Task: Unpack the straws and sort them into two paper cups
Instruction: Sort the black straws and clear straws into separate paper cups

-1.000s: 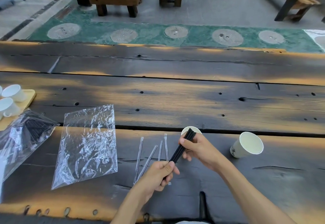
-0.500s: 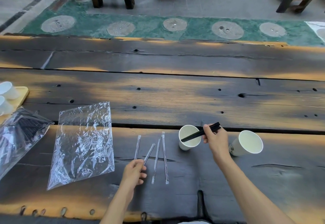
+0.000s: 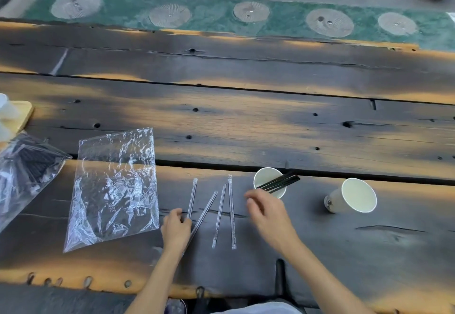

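Note:
Two white paper cups stand on the dark wooden table. The left cup (image 3: 263,178) holds a few black straws (image 3: 283,182) that lean out to the right over its rim. Nothing shows inside the right cup (image 3: 354,196), which tilts toward me. Several long clear straw sleeves (image 3: 220,211) lie side by side in front of the left cup; I cannot tell what they contain. My left hand (image 3: 175,228) pinches the near end of the leftmost sleeve (image 3: 192,196). Hovering blurred just below the left cup, my right hand (image 3: 267,212) has its fingers loose and holds nothing.
A flat clear plastic bag (image 3: 113,190) lies left of the sleeves. Another bag holding black straws (image 3: 27,173) sits at the far left, beside a wooden tray (image 3: 23,114) with white cups. A gap between planks runs behind the cups.
My right hand let go of the black straws, which now rest in the left cup, and drew back toward me. My left hand shifted onto the leftmost sleeve.

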`<state>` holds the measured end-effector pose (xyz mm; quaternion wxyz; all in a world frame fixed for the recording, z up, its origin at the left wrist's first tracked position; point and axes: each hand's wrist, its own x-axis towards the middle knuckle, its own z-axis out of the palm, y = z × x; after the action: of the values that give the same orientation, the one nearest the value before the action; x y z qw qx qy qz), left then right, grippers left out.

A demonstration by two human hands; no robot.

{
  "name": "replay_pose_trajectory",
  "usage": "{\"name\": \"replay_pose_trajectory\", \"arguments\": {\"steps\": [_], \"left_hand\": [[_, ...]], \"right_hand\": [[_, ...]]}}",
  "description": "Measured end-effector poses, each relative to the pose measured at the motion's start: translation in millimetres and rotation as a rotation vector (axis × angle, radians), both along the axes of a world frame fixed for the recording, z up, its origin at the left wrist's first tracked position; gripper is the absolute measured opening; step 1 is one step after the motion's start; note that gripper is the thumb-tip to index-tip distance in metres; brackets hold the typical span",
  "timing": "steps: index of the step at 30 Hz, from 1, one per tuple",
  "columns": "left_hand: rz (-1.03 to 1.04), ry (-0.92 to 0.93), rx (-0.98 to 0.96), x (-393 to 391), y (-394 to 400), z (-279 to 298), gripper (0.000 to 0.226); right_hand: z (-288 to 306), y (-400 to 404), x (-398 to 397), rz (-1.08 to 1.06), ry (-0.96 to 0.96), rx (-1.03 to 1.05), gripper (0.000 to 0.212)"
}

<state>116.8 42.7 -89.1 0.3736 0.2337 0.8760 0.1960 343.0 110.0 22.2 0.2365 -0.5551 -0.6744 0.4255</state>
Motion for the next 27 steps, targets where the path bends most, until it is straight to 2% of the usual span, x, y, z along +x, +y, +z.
{"name": "replay_pose_trajectory", "arguments": {"steps": [2,4,7,10,13,18,20,27], "left_hand": [[-0.078,-0.012,-0.046,3.4,7.2,-0.2,0.039],[-0.064,-0.12,-0.023,7.6,13.3,0.2,0.039],[0.002,-0.249,0.017,18.2,18.6,2.2,0.04],[0.037,-0.325,0.013,26.1,20.6,-5.8,0.042],[0.044,-0.35,0.001,36.8,22.8,-7.2,0.04],[-0.041,-0.174,0.004,47.8,24.8,2.1,0.031],[-0.061,-0.185,-0.006,50.1,27.6,4.7,0.031],[-0.03,-0.344,0.045,49.5,27.1,1.3,0.017]], "right_hand": [[-38.4,-2.4,-13.2,0.156,-0.147,-0.222,0.031],[-64.8,2.7,-22.9,0.142,-0.216,-0.373,0.039],[-86.7,11.3,-33.9,0.001,-0.184,-0.541,0.03],[-97.1,18.6,-46.5,-0.012,-0.227,-0.556,0.025],[-101.2,18.2,-61.6,-0.058,-0.115,-0.706,0.025],[-103.5,17.9,-75.3,-0.098,-0.11,-0.697,0.026],[-103.6,17.2,-79.7,-0.103,-0.086,-0.735,0.03],[-110.6,16.6,-83.4,-0.046,-0.115,-0.712,0.022]]}}
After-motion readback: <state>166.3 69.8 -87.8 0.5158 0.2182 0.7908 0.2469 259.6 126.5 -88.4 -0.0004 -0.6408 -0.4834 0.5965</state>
